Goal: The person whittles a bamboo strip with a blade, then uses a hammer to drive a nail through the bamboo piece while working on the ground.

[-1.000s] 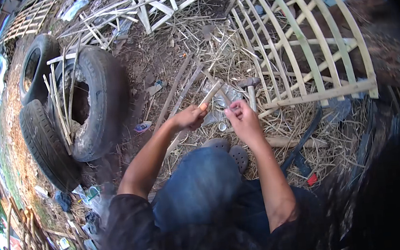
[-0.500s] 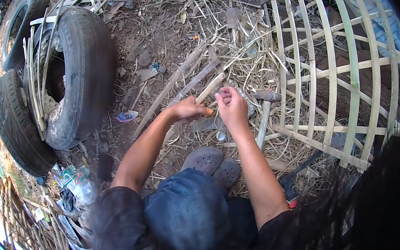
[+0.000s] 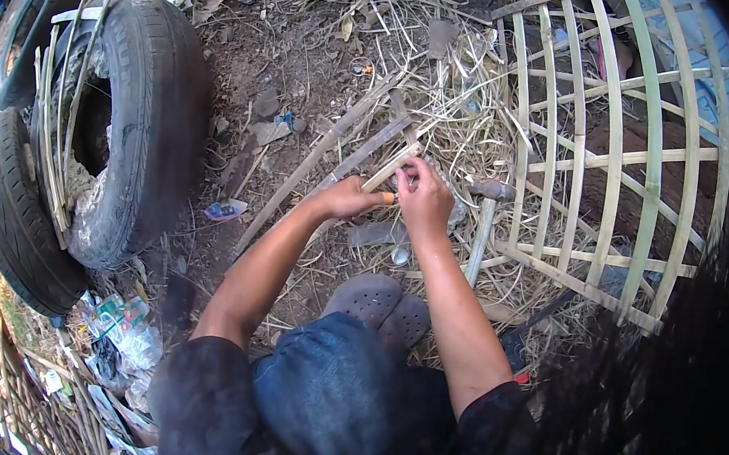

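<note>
My left hand (image 3: pixel 349 198) is closed around a pale bamboo piece (image 3: pixel 391 166), which slants up and to the right. Something orange (image 3: pixel 389 198) shows at the tip of that hand's thumb. Close by, my right hand (image 3: pixel 425 199) has its fingers pinched together beside the upper end of the bamboo; whatever they hold, if anything, is too small to make out. A hammer (image 3: pixel 482 224) stands just right of my right wrist, its head up and handle running down. Longer wooden strips (image 3: pixel 314 165) lie beyond my left hand.
At the right leans a curved lattice of bamboo slats (image 3: pixel 611 126). Old tyres (image 3: pixel 159 116) stand at the left, above plastic litter (image 3: pixel 132 336) and a pile of sticks (image 3: pixel 33 413). Bamboo shavings (image 3: pixel 469 119) cover the ground ahead; a grey clog (image 3: pixel 365 300) shows below my hands.
The view has shifted slightly. My right fingers are now right by the upper end of the bamboo piece, while my left hand keeps its hold.
</note>
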